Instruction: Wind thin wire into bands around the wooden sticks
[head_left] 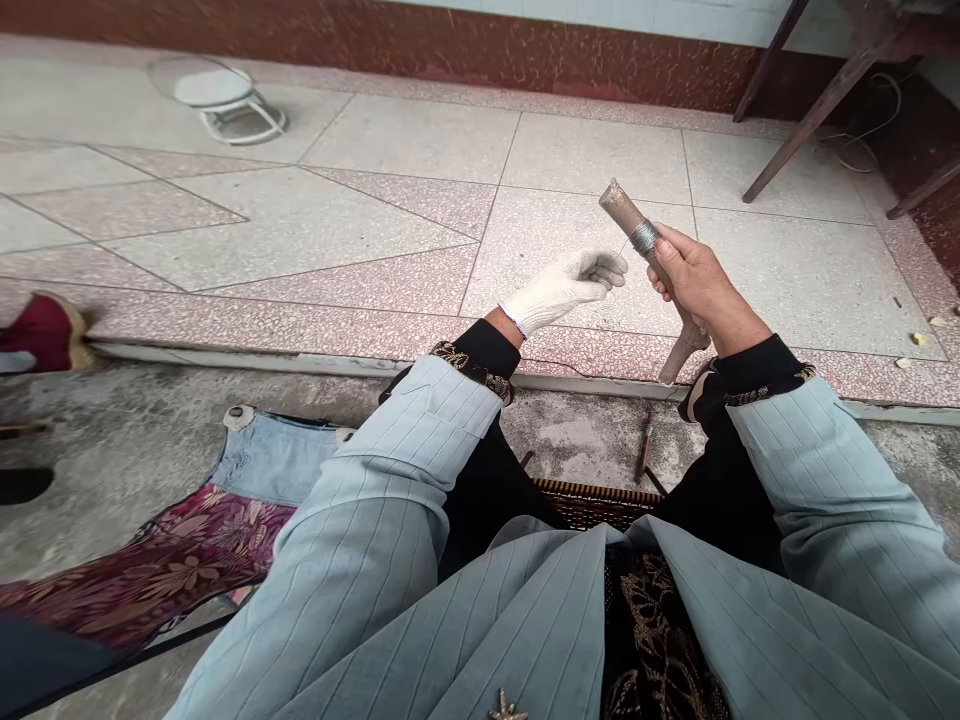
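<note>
My bare right hand [697, 275] is wrapped round a brown wooden stick [619, 207], thumb uppermost. The stick slants up to the left, and its lower part bends near the step edge. Just above my thumb, several tight turns of grey metal wire [643, 238] circle the wood. My left hand [562, 287], in a white knitted glove, is to the left of the stick with its fingers curled. A thin strand of the wire runs from the coil to those gloved fingertips, which appear pinched on it. The strand's end is hidden.
A low tiled step [405, 320] lies in front of my feet. A small white stool [217, 90] stands far left, and wooden furniture legs [810, 125] far right. Patterned cloth [202, 540] and a red shoe [45, 335] are at left. Below me shows a woven seat [592, 503].
</note>
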